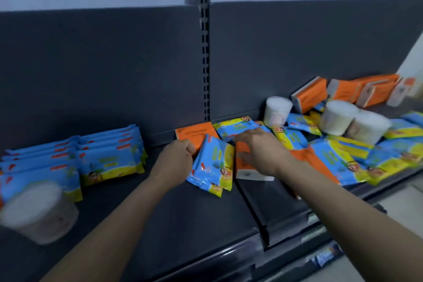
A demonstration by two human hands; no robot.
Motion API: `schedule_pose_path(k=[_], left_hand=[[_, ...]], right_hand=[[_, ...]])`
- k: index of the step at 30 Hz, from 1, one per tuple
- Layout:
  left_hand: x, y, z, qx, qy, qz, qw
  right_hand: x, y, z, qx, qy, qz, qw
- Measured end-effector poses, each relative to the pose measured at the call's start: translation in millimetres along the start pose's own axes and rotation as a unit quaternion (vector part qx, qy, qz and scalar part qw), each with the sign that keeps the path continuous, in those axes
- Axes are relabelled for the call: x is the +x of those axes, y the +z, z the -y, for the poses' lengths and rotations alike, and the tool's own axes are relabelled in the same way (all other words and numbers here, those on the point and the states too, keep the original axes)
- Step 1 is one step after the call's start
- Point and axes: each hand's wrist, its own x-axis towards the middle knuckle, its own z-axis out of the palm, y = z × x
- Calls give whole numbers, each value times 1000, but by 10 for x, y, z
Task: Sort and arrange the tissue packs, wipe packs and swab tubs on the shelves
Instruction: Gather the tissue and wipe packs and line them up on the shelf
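1. On the dark shelf (pixel 183 224), a slotted upright (pixel 205 57) splits the back panel. Everything below is placed from it.
2. Just left of the upright's foot, the left hand (pixel 177 155) has its fingers curled tight, pinching the upper edge of a blue-and-yellow wipe pack (pixel 214 165). The pack lies tilted directly below the upright.
3. Just right of the upright, the right hand (pixel 258 149) lies palm-down with its fingers bent over an orange tissue pack (pixel 243 162), thumb at the pack's left side.
4. At the upright's foot, a second orange tissue pack (pixel 194 133) lies flat against the back panel, partly under the held wipe pack.
5. Well left of the upright stand two tidy stacks of wipe packs (pixel 109 155). Farther left and nearer the shelf edge is a blurred swab tub (pixel 39 210).
6. Right of the upright, a loose heap of wipe packs (pixel 338 158) overlaps, with three swab tubs (pixel 338 117) on and among them.
7. Farthest right, along the back panel, is a row of tissue packs (pixel 309 95) on edge.
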Motion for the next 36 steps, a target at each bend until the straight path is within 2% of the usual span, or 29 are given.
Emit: schedule_pose_path(k=[2,5,9,11,16,19,22,25,28,32,36], left_hand=[[-3,73,-12,13,-42,13,999],[-85,124,-18,-24,-65,30,997],[-198,132,10,-78,-109,4,991],[-215,119,22,-65,-128,0,990],[-165,121,11,-55,-139,12,989],[-91,182,-17,-93,-148,22,984],[2,247,-45,-137,-162,29,977],[87,226,-80,-104,-141,43,984],[147,92,-161,-96,-106,27,989],[225,-49,-386,-115,-70,-34,990],[292,-21,-670,-160,-48,-25,986]], right_hand=[[77,28,-86,18,-46,25,998],[251,78,-30,27,-128,85,988],[431,117,107,-26,-184,178,966],[490,127,121,-42,-196,175,964],[600,117,52,-6,-224,103,969],[540,20,-75,32,-174,73,982],[419,-100,-233,124,-97,-40,987],[335,-217,-341,199,-31,-117,972],[262,-292,-439,236,16,-150,960],[112,-356,-563,289,69,-181,937],[-49,-401,-794,312,92,-194,926]])
